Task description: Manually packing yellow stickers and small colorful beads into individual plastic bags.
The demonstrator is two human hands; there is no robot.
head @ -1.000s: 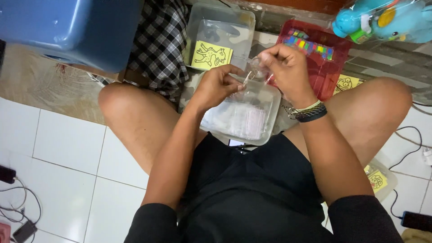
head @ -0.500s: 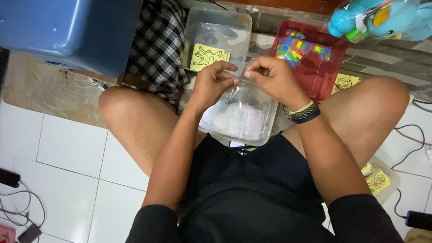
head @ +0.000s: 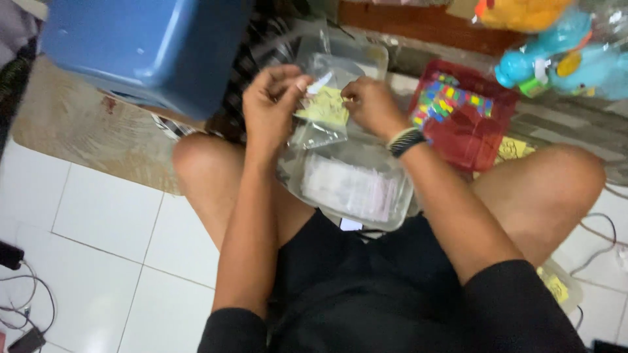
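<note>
Clear plastic bag [head: 320, 104], thin, glossy and crinkled, with a yellow slip inside, pinched at its top edge between the fingers of the left hand [head: 271, 108] and the right hand [head: 369, 104]. Just below the fingers, a clear rectangular tub [head: 353, 189] with rounded corners, holding flat packets. Right of the fingers, a red tray [head: 464, 140] of bright blocks. Left of the fingers, a smooth blue bin [head: 140, 49]; open white floor tiles [head: 98, 222] lower left.
</note>
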